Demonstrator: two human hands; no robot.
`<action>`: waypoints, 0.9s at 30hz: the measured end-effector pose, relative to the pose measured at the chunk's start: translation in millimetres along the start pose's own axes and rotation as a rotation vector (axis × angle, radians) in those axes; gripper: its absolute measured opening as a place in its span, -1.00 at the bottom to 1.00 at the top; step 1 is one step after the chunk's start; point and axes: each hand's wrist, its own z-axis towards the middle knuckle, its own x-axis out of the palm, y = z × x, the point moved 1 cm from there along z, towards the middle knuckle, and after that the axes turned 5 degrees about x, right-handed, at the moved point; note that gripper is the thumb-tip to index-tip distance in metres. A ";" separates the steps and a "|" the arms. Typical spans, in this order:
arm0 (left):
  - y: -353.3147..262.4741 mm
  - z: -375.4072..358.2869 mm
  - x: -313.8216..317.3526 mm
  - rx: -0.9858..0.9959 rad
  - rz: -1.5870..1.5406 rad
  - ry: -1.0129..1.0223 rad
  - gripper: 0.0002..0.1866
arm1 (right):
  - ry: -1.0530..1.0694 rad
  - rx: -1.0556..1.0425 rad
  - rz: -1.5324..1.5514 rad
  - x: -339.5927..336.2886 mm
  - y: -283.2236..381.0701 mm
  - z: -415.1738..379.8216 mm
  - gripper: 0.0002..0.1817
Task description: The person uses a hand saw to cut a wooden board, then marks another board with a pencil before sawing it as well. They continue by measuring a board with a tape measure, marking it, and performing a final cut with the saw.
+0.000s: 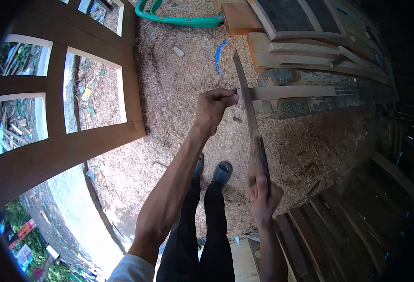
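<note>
My right hand [265, 199] is wrapped round the handle of a hand saw [248, 101], whose long narrow blade points away from me. The blade crosses a thin wooden strip [291, 92] near its left end. That strip lies on a weathered, paint-stained wooden beam [310, 109] and sticks out past the beam's left edge. With thumb and fingers pinched, my left hand [218, 105] grips the strip's end just left of the blade.
A wooden frame with openings [94, 134] stands at the left. Boards and slats [320, 51] are stacked at the upper right, more planks [329, 225] at the lower right. A green curved plastic piece [188, 20] and a blue strip [218, 56] lie on the shaving-covered floor [179, 70].
</note>
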 end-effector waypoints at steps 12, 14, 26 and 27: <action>2.6 3.6 -1.5 0.035 0.048 0.011 -0.76 | 0.016 -0.126 0.004 -2.8 -18.9 -3.1 -0.45; 0.9 4.6 -1.6 0.009 0.033 0.023 -0.76 | 0.053 -0.115 -0.064 19.7 0.2 44.7 -0.45; 1.0 1.9 0.6 0.031 -0.001 -0.021 -0.77 | 0.031 -0.191 -0.144 10.7 -18.3 29.1 -0.44; 1.3 3.5 0.7 0.040 0.000 -0.016 -0.77 | 0.047 -0.182 -0.134 22.9 -4.5 46.3 -0.43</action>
